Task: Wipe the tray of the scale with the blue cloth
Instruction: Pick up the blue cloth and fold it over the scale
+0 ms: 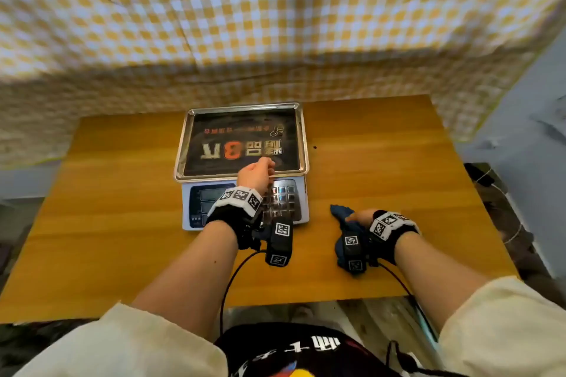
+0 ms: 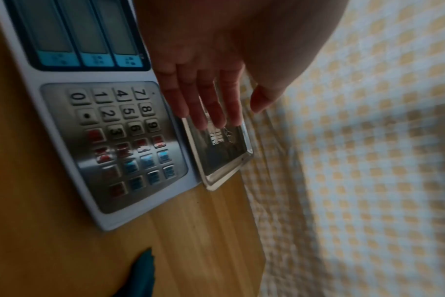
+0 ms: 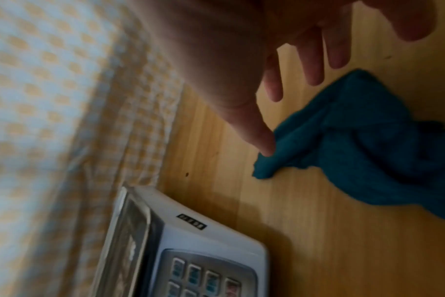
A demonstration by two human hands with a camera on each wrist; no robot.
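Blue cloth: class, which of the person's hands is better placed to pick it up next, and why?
Right. The right hand hangs open over the blue cloth on the table, while the left hand reaches over the scale's tray.

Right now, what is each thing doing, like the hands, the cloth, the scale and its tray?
left hand: open, straight fingers over the tray's near edge.
right hand: open, fingers spread above the cloth, not gripping it.
blue cloth: crumpled, lying on the table.
tray: sitting on the scale, level.
scale: on the table, screens blank.
table: holding scale and cloth.
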